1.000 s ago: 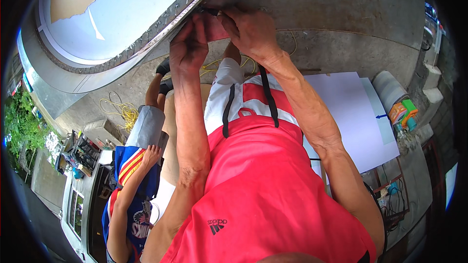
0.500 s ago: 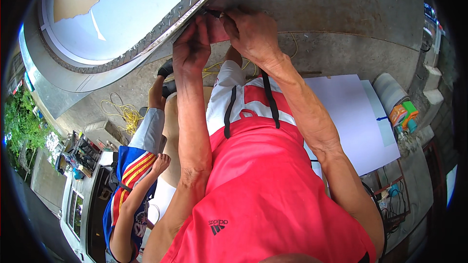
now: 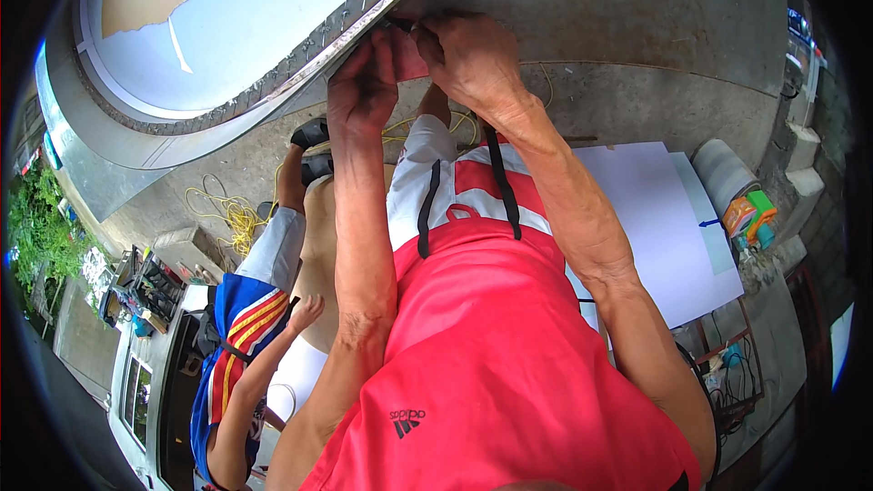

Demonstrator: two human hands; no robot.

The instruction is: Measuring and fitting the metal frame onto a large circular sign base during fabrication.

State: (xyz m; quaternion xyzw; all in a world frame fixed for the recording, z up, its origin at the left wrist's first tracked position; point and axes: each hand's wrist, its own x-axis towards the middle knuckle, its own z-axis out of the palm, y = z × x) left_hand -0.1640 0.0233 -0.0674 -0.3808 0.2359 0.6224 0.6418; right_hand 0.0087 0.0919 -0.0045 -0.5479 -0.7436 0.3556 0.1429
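Note:
My right hand (image 3: 473, 59) is closed round a small black tool (image 3: 405, 25), perhaps a marker or knife; its exact kind is too small to tell. Its tip points left toward the rim of a large curved panel frame (image 3: 364, 14). Just left of it, my left hand (image 3: 364, 95) has its palm turned up and its fingers bent together beneath that rim. Whatever those fingertips pinch is hidden. Between the two hands shows a piece of reddish-pink material (image 3: 411, 62). Dark smudges mark my left palm and fingers.
Many thin metal pins or wires line the frame's inner edge. A rusty metal sheet (image 3: 600, 9) lies beyond my right hand. Another person (image 3: 241, 327) in a blue shirt stands at left, near a yellow cord (image 3: 232, 223). White sheets (image 3: 668, 245) and a roll (image 3: 725, 171) are at right.
My hands stay at the frame's rim with only a very slight shift. The other person's hand has moved a little to the right and down.

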